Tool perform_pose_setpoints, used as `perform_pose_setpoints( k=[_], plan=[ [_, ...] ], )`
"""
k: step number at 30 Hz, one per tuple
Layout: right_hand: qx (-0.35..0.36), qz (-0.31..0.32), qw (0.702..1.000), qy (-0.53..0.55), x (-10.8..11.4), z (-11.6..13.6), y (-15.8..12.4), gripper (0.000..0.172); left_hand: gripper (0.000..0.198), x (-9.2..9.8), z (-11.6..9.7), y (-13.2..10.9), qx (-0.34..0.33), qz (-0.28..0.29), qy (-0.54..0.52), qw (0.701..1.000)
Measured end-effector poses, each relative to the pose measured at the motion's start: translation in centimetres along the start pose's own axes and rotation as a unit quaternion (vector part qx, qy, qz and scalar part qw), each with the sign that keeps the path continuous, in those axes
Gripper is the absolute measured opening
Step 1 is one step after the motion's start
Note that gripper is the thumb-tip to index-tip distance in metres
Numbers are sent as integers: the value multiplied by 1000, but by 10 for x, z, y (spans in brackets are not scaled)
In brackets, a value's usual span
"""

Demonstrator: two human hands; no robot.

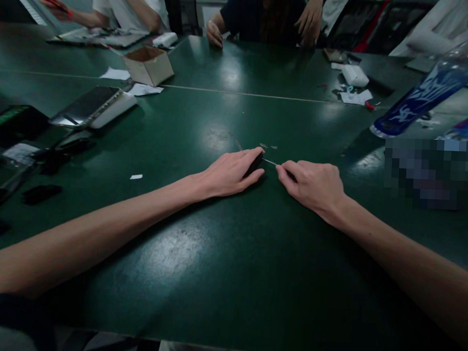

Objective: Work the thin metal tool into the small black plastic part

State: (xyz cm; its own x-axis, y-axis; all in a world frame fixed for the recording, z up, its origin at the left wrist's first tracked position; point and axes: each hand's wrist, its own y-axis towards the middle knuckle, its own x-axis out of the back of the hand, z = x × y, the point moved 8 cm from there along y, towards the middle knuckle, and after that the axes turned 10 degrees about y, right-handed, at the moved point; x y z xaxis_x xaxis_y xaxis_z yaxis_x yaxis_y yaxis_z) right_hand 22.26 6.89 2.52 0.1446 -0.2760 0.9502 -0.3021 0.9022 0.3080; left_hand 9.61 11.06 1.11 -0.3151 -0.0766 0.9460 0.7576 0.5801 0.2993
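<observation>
My left hand (229, 173) rests near the middle of the green table (200, 236). Its fingers and thumb are closed around a small black object (253, 164), mostly covered, whose kind I cannot make out. From that object a thin pale strand (270, 162) runs to the right. Its other end is pinched between the thumb and forefinger of my right hand (315, 183), the rest of whose fingers are curled in. Just beyond my left fingertips lie small clear scraps (268, 146), too small to name.
An open cardboard box (148, 68) stands at the back left, behind a flat dark-topped device (90, 104). Black items and cables clutter the left edge. A blue-labelled bottle (411, 103) stands at the right. Several people sit across the table. A white scrap (136, 177) lies by my left forearm.
</observation>
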Motion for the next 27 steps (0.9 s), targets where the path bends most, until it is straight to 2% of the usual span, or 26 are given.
perform_pose_setpoints(
  k=[6,15,21,24,27],
  plan=[
    [40,17,999,14,-4,3,1,50,42,2,4,-1,7,-26,34,999],
    [66,4,996,64,-6,0,1,44,37,4,2,-3,-4,-30,-4,1000],
    [61,-11,993,97,-6,-3,1,41,40,8,0,-4,-11,-38,-26,999],
    [46,-18,995,92,-6,-4,1,42,46,8,2,-4,-4,-38,-24,999],
    [41,-15,996,80,-7,-4,1,44,44,7,4,-3,1,-35,-23,999]
  ],
)
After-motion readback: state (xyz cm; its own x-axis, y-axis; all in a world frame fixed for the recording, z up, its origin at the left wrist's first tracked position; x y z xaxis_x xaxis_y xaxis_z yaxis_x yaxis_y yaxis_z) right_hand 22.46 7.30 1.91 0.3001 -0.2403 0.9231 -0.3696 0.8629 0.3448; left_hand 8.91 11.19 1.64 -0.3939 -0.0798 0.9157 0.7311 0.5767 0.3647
